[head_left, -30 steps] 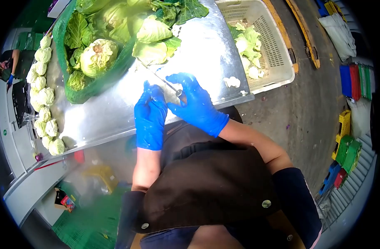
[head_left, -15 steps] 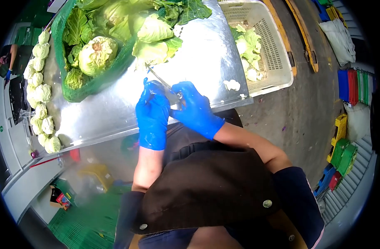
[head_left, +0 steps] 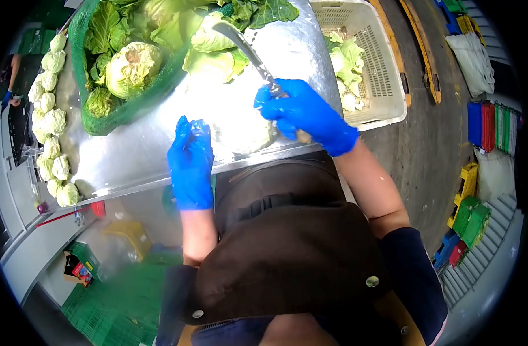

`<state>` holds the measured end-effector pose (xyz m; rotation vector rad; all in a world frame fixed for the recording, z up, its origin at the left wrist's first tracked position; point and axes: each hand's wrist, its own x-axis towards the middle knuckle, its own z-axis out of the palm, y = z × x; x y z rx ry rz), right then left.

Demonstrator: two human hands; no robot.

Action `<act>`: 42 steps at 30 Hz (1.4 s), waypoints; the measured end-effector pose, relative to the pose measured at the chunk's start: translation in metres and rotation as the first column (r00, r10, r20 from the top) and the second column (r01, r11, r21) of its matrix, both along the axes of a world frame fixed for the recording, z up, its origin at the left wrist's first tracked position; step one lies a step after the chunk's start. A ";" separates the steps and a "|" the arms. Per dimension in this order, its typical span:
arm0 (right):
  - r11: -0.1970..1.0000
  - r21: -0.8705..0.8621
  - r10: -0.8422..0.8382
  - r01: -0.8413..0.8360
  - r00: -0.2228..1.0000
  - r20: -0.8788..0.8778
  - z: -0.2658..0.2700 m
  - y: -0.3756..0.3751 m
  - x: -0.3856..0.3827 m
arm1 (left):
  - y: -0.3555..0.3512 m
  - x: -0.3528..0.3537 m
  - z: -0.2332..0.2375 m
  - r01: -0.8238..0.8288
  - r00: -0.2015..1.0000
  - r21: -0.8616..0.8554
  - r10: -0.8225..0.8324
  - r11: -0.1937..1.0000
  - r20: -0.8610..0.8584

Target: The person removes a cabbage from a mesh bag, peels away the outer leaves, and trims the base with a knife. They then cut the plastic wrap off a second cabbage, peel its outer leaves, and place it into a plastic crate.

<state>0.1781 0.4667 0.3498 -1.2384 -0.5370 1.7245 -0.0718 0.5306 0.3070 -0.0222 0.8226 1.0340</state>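
My right hand [head_left: 310, 115], in a blue glove, is closed round the handle of a knife [head_left: 249, 55]. Its curved blade points up and away to the left, over the metal table. A pale, trimmed cabbage [head_left: 244, 134] lies near the table's front edge between my hands, washed out by glare. To the left of that cabbage is my blue-gloved left hand [head_left: 192, 164], half cupped with its fingers upward and nothing visible in it. Loose cabbage leaves [head_left: 218, 64] lie farther back, beside a green net bag [head_left: 117, 124] with a large cabbage [head_left: 134, 69] inside.
A line of trimmed cabbages [head_left: 51, 122] runs along the table's left edge. Right of the metal table [head_left: 117, 167] stands a pale plastic crate [head_left: 379, 63] with leaf scraps. Another person's arm [head_left: 13, 78] shows at far left. Coloured crates [head_left: 474, 222] line the right side.
My hands have moved apart. The right one has swung right and raised the knife; the left has shifted left. The cabbage between them now shows on the table.
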 end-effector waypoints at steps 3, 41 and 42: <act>0.996 0.060 0.071 -0.073 0.997 0.033 0.042 -0.004 0.007 | 0.000 0.011 0.029 0.184 0.937 0.231 -0.099 0.955 -0.336; 0.893 -0.116 -0.379 0.435 0.585 -0.717 -0.034 0.003 -0.017 | -0.039 0.084 -0.031 0.878 0.326 0.418 0.348 0.233 -0.879; 0.879 -0.084 -0.379 0.469 0.582 -0.719 -0.036 0.001 -0.018 | -0.034 0.080 -0.039 0.881 0.312 0.411 0.364 0.235 -0.878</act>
